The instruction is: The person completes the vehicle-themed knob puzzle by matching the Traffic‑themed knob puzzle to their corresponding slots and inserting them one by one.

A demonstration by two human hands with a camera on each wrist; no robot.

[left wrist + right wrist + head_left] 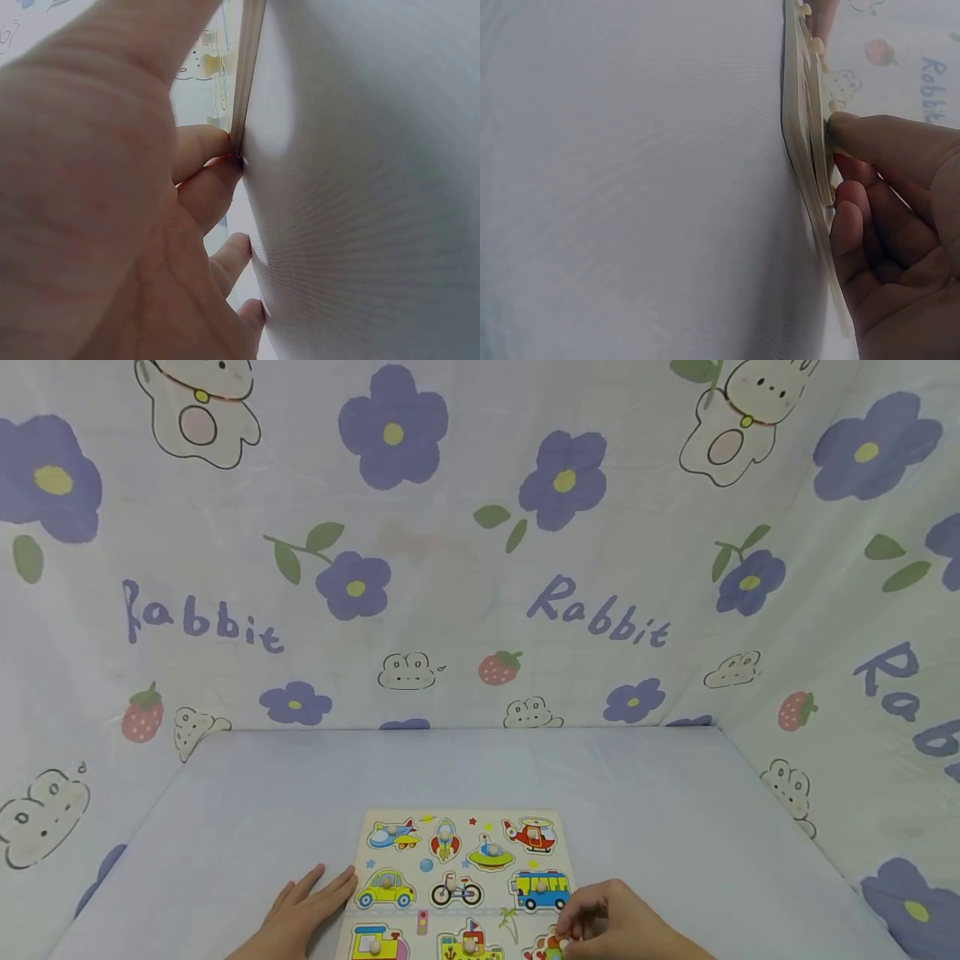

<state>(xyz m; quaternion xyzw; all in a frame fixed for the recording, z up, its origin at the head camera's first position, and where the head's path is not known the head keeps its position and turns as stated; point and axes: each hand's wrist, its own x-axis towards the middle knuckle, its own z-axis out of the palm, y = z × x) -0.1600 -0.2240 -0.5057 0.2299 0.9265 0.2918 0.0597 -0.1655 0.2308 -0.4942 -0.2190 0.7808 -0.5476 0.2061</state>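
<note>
A wooden knob puzzle board (pixel 497 889) lies flat at the front of the table, its lower part cut off by the head view's edge. My left hand (pixel 303 910) rests beside its left side, fingers spread, fingertips touching the board's edge (pixel 244 82). At the lower right corner, my right hand (pixel 618 922) pinches the small knob of a red, green and orange puzzle piece (pixel 551 943). That piece's picture is partly hidden. In the right wrist view the wooden piece (pixel 821 142) sits at the board's face, slightly tilted; whether it is fully seated I cannot tell.
Other knobbed pieces sit on the board, among them a bus (pixel 542 893), a bicycle (pixel 456 891), a car (pixel 386 891), a helicopter (pixel 531 837) and a ship (pixel 469 945). A patterned cloth wall (pixel 450 610) stands behind the white table (pixel 465 768).
</note>
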